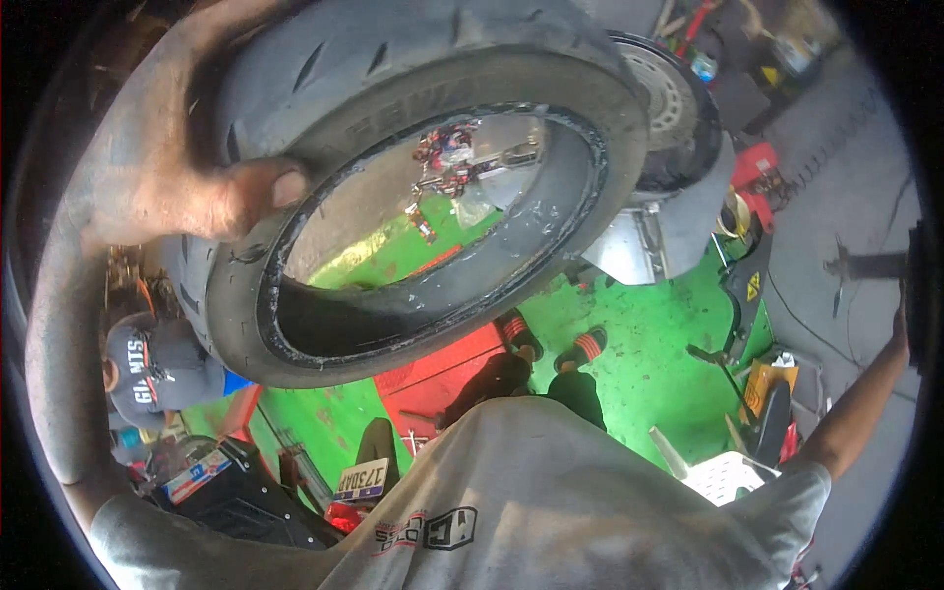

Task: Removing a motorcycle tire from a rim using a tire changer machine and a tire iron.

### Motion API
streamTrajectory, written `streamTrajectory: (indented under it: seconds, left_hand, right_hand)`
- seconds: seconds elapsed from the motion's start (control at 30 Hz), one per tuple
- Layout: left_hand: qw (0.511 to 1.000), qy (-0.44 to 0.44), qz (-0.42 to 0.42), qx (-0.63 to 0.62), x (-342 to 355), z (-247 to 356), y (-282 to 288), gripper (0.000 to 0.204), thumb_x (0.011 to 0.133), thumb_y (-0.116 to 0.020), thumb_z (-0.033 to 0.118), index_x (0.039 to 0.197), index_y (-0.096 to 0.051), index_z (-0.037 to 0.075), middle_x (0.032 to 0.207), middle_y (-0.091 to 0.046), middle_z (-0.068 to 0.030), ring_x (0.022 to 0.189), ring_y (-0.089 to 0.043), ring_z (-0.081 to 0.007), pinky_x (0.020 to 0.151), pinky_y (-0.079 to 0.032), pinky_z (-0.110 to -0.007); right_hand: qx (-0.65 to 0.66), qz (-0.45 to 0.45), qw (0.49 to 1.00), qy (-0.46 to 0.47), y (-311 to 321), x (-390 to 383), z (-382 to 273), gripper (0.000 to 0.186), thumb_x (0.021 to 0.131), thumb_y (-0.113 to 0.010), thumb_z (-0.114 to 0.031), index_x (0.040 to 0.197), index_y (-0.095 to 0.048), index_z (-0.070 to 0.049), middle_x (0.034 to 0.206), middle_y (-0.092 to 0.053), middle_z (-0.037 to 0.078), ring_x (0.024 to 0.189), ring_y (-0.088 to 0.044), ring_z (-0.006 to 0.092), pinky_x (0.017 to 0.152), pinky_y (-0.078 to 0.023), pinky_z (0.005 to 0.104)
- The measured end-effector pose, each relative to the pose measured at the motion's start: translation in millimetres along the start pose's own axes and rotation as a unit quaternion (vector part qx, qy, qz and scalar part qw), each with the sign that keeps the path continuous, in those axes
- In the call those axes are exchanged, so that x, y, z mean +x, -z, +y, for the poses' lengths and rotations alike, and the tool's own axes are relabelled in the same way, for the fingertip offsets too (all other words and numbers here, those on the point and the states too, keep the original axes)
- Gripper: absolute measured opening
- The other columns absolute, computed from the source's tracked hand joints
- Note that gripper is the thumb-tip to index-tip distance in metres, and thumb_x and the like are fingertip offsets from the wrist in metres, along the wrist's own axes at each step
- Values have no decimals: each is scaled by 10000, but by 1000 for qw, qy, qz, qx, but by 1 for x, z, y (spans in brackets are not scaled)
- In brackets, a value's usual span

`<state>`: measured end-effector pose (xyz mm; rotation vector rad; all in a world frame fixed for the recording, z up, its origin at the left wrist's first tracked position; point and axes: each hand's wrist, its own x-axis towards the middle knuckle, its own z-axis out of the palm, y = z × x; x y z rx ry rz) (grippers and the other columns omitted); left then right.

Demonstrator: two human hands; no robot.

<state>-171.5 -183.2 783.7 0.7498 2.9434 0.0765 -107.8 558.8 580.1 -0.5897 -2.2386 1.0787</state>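
Observation:
My left hand [187, 187] is raised in front of me and grips a large black motorcycle tyre [433, 79] by its inner bead, with the thumb pressed on the sidewall. The tyre is off its rim and tilted, and the floor shows through its opening. My right arm stretches out to the right. My right hand [900, 329] is at the picture's edge beside a dark object [924, 285], and its fingers are mostly hidden.
Below are a green floor [649, 344] and a red platform [442, 379] by my feet. A second wheel [669, 98] sits on a grey machine behind the tyre. A person in a cap [147, 369] crouches at left near a motorcycle [246, 492]. A white plastic stool [723, 477] stands at right.

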Motion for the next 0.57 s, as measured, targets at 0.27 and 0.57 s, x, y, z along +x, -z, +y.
streamTrajectory:
  seconds: [0.27,0.57]
  left_hand:
    - [986,48,51,-154,-32,-224,-52,1109,575,-760,529,1449,-379,-38,1410,-481,-218,1318,-461,-319,1128,-333,-424]
    - [978,166,-29,-120,53,-443,-127,996,606,-843,282,1443,-398,-24,1461,-427,-211,1272,-507,-332,1107,-399,-432]
  right_hand:
    - [-12,116,992,-42,98,94,107,542,906,-677,-377,1280,-583,3,1333,-570,112,1247,-516,223,1059,-406,354]
    - [-345,259,888,-158,18,-47,127,583,906,-620,-478,1323,-585,-71,1298,-624,111,1090,-623,268,940,-501,382]
